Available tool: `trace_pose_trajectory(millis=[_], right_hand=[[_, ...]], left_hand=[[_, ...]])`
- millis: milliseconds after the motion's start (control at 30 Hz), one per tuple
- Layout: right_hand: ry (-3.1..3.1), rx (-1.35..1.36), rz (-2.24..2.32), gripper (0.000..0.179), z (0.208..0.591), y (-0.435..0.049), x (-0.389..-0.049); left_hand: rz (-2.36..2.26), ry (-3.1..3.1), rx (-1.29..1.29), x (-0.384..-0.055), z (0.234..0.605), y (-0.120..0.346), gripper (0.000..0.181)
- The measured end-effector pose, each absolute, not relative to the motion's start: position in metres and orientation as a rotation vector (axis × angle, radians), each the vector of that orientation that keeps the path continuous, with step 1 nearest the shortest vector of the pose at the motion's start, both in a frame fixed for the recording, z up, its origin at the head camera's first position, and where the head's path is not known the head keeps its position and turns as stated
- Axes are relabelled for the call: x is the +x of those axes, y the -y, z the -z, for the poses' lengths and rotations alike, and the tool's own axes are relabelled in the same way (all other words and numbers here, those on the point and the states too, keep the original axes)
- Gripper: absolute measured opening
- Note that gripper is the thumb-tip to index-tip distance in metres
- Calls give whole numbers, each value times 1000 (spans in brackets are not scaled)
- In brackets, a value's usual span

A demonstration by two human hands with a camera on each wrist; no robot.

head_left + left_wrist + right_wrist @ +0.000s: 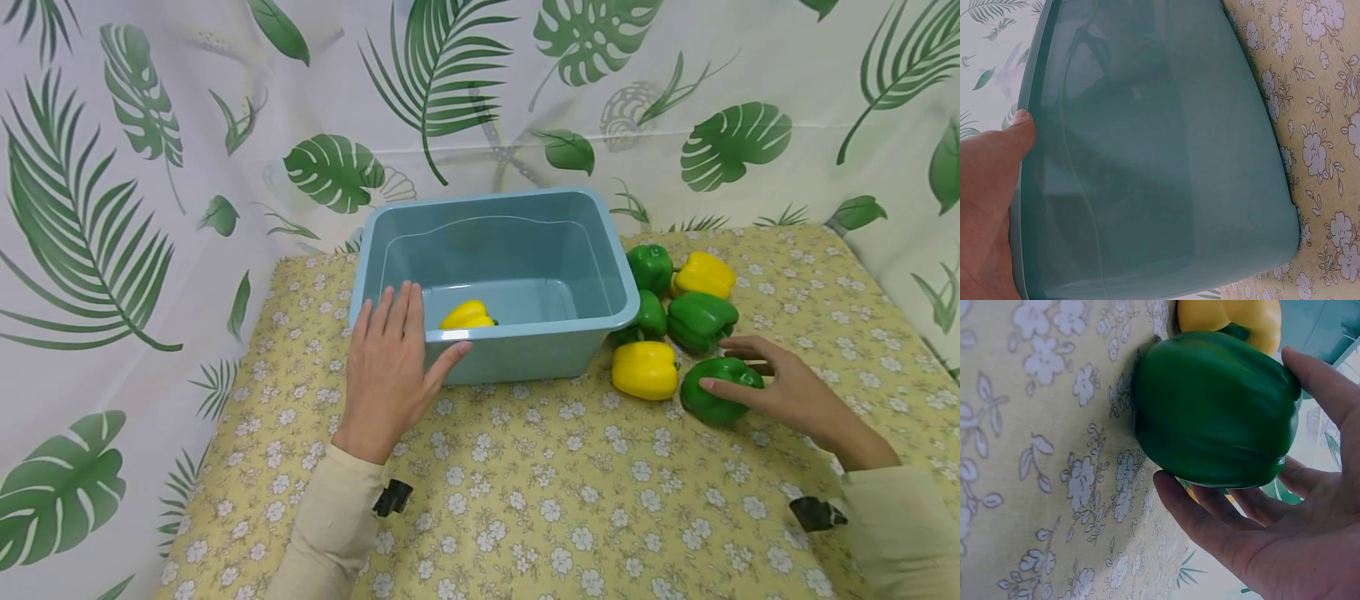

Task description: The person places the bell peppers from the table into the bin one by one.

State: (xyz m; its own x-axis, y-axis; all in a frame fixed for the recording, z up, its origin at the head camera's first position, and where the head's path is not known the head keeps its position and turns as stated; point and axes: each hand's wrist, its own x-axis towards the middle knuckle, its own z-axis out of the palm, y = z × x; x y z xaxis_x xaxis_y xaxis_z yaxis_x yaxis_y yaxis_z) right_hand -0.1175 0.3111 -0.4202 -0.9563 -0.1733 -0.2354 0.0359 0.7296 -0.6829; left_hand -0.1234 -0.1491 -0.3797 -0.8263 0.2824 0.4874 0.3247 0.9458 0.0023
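My left hand rests on the front left rim of a blue-green plastic tub, fingers straight over the edge and thumb along the rim. In the left wrist view the thumb lies against the tub's lip. A yellow bell pepper lies inside, partly hidden by the front wall. Right of the tub, my right hand holds a green bell pepper, thumb on the near side and fingers curved around the far side. The right wrist view shows this green pepper low at the tabletop.
Beside the tub's right wall cluster more peppers: a yellow one in front, green ones behind it, another yellow one at the back. A flowered yellow cloth covers the table. Leaf-printed sheets stand behind and at the sides.
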Motion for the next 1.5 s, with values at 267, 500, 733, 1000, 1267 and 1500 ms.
trace_pose_trajectory(millis=[267,500,733,1000,1267,1500], right_hand=[[-2653,-116,1045,81,421,-310,-115],[-2664,-139,1040,78,422,-309,-114],[-2668,-136,1012,76,424,-309,-113],[-2661,-147,1034,78,430,-311,-112],[-2647,-146,1048,79,429,-310,-111],[-2639,-150,1056,80,429,-310,-110]], left_hand=[[126,2591,-439,-124,380,149,90],[128,2586,-440,-124,380,149,90],[132,2595,-437,-124,380,149,90],[130,2599,-437,-124,380,149,90],[117,2602,-433,-123,379,149,91],[116,2599,-435,-124,380,149,90]])
